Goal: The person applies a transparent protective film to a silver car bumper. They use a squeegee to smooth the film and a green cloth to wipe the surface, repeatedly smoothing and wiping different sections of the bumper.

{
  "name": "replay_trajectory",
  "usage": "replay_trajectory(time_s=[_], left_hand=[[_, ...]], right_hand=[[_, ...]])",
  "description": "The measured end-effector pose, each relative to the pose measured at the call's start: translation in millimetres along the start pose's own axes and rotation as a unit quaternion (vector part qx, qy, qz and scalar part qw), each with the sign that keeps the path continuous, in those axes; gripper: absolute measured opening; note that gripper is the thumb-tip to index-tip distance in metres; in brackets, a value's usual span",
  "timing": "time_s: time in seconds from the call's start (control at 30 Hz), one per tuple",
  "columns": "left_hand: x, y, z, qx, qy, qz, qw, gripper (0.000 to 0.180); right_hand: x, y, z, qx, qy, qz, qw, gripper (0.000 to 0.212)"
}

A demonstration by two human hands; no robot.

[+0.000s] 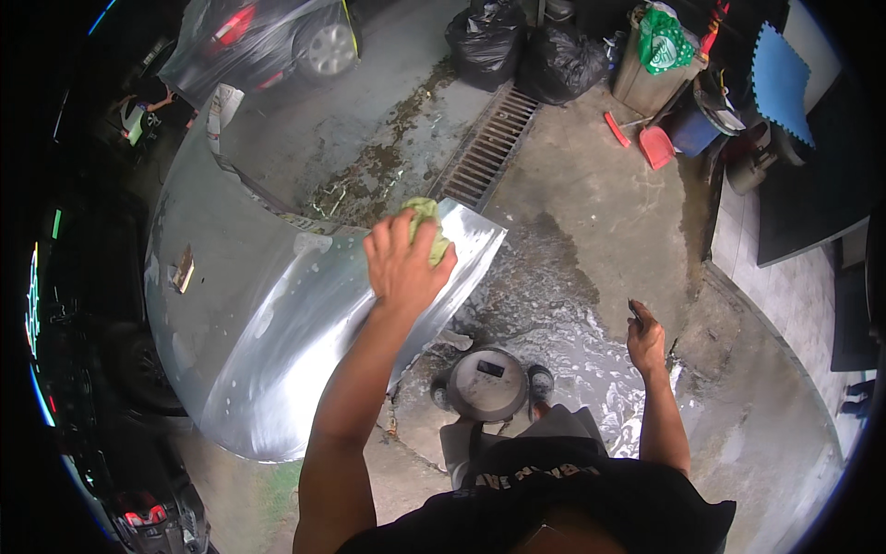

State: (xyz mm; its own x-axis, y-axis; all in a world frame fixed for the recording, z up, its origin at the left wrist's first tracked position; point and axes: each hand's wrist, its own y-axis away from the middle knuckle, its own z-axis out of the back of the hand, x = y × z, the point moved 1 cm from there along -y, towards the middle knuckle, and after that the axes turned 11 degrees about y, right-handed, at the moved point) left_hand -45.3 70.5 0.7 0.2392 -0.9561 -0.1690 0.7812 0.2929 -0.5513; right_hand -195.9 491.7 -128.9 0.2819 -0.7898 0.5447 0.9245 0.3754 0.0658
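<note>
A large curved car body panel (277, 342), part grey and part shiny bare metal, lies before me to the left. My left hand (406, 258) presses a crumpled yellow-green cloth (426, 210) onto the panel near its far right corner, fingers bent over it. Off to the right, away from the panel, my right hand (648, 342) hangs above the wet floor. Its fingers are closed round a small dark object (634, 310), too small to name. On the panel's left part rests a small brown and white piece (185, 270), perhaps folded sandpaper.
A round grey stool (489, 392) stands between my feet. Beyond the panel runs a metal drain grate (484, 148). Black rubbish bags (484, 46), a bin (646, 83) and a red dustpan (656, 146) are farther off. A plastic-covered car (268, 42) stands far left. Suds wet the floor.
</note>
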Motion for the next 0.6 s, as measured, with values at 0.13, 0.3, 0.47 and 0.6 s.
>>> replay_trajectory(time_s=[0.13, 0.3, 0.47, 0.6], left_hand=[[-29, -42, -43, 0.054, -0.037, -0.142, 0.988, 0.027], [-72, -18, -115, 0.199, -0.087, -0.264, 0.94, 0.018], [-108, 23, -143, 0.303, 0.076, -0.175, 0.934, 0.031], [-113, 34, -103, 0.211, 0.16, -0.13, 0.955, 0.034]], right_hand=[[-44, 17, 3, -0.003, -0.069, -0.036, 0.997, 0.043], [-79, 47, 24, -0.013, -0.046, -0.065, 0.997, 0.045], [-155, 68, 9, -0.112, -0.158, -0.075, 0.978, 0.056], [-186, 66, -2, -0.082, -0.281, -0.112, 0.95, 0.055]])
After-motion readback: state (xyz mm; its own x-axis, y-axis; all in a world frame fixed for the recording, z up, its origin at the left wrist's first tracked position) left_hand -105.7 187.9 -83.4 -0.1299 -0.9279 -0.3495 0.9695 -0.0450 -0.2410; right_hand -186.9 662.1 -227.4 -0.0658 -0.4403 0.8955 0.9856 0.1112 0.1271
